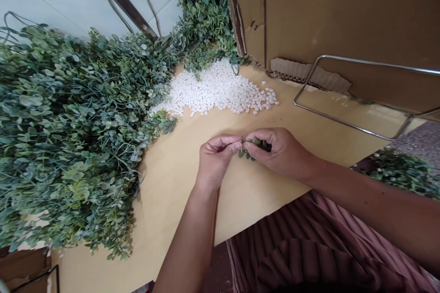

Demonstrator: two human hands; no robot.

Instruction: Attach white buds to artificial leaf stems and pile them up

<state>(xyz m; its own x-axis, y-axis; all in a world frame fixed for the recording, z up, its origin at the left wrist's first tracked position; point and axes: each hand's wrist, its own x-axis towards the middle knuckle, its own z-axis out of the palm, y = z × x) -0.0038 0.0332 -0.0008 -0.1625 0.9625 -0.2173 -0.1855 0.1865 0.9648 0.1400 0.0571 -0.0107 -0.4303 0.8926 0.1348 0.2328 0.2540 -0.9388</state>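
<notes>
Over the middle of the tan table (192, 165), my two hands meet fingertip to fingertip. My right hand (275, 146) is closed around a small sprig of green artificial leaves (256, 142), whose leaves poke out between and below the fingers. Thumb and forefinger of my left hand (220, 151) pinch at the near end of that same sprig; whatever tiny part lies between the fingertips is too small to make out. Beyond the hands lies a heap of small white plastic pieces (216, 87), spread loosely at its right edge.
A large mound of artificial foliage (79, 128) covers the left side, with more greenery (206, 4) at the back. A cardboard box (343, 13) stands at the back right, a bent metal wire frame (343, 119) before it. More leaves (405, 169) lie low at right.
</notes>
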